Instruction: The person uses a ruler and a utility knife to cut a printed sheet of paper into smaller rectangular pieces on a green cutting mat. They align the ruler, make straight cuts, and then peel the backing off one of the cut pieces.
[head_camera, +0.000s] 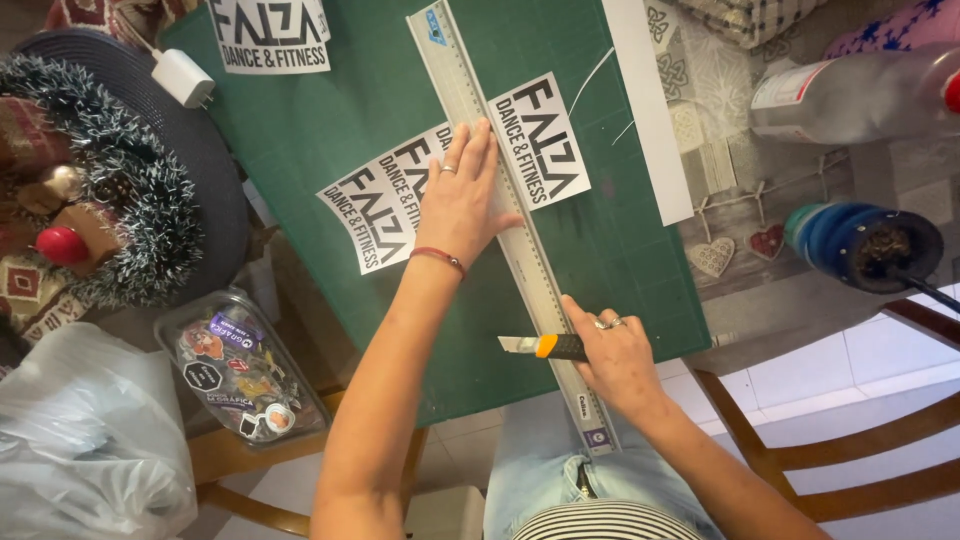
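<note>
right hand (618, 362), low centre of frame, grips an orange utility knife (545, 346) beside the metal ruler (510, 215); left hand (462, 195) presses flat, fingers spread, pinning ruler on the printed sheet (390, 200) mid-frame. cutting step; next needs steady pressure.

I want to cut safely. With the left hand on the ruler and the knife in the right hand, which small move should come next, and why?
Probably bring the utility knife in the right hand back against the metal ruler: its blade points left, off the edge, while the left hand presses the ruler across the printed sheet.
</note>
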